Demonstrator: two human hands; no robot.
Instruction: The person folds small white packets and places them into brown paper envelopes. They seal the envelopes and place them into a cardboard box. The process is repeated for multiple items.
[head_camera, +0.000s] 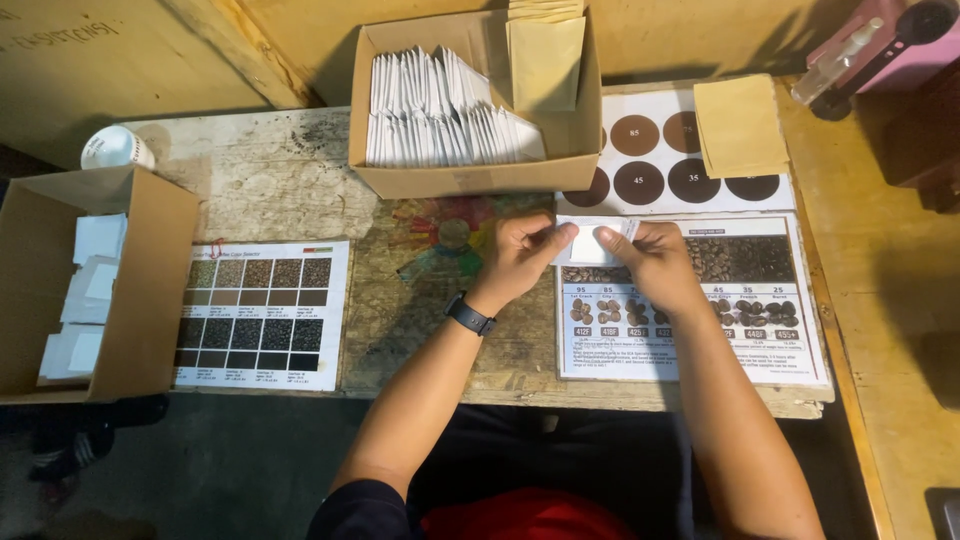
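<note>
Both hands on one small white packet, over the bean chart at mid-counter.

Left hand (520, 255) & right hand (655, 262) each pinch an end of the white packet (592, 243); grip closed on it w/ thumb + fingertips, rest of fingers curled. Packet sits just above the bean chart (740, 310), in front of the middle box (470, 175). To do this step well, I'd judge: keep pinches at the edges, pull evenly so the thin paper stays flat, no crease or tear. Middle box: open cardboard, packed w/ upright rows of white packets (440, 115), plus tan envelopes (545, 55) standing at its right end. Side box (150, 260) at left edge of the counter (290, 170): open, holds a few loose white packets, approx. a third full. More tan envelopes (738, 125) lie flat on the brown-dot sheet, apart from both boxes.
</note>
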